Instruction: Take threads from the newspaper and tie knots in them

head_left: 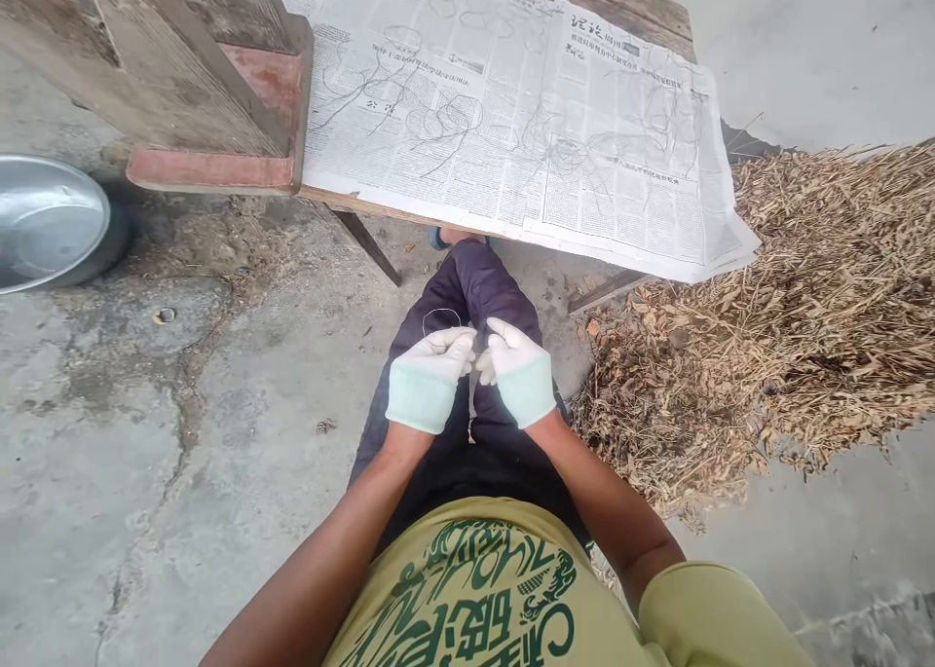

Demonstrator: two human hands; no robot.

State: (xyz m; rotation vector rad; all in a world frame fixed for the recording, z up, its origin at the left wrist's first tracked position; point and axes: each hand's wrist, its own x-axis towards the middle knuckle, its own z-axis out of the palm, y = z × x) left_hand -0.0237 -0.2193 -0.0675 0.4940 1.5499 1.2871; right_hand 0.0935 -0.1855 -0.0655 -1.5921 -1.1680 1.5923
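In the head view, my left hand point(436, 367), in a white glove with a pale green cuff, is closed in a pinch over my lap. A thin wire point(442, 311) rises from its fingers in a round loop. My right hand point(515, 357), gloved the same way, is close beside it with thumb and finger pinched. A short bit of the strand seems to show at those fingertips, but it is too fine to follow between the hands. On the newspaper ahead lie several tangled thin wires point(449, 122), many bent into loops.
Newspaper point(628, 219) covers a wooden table in front of my knees. An upturned wooden stool point(211, 166) stands on its left end. A metal basin point(55, 224) sits on the concrete floor at left. Dry stalks point(789, 346) are heaped at right.
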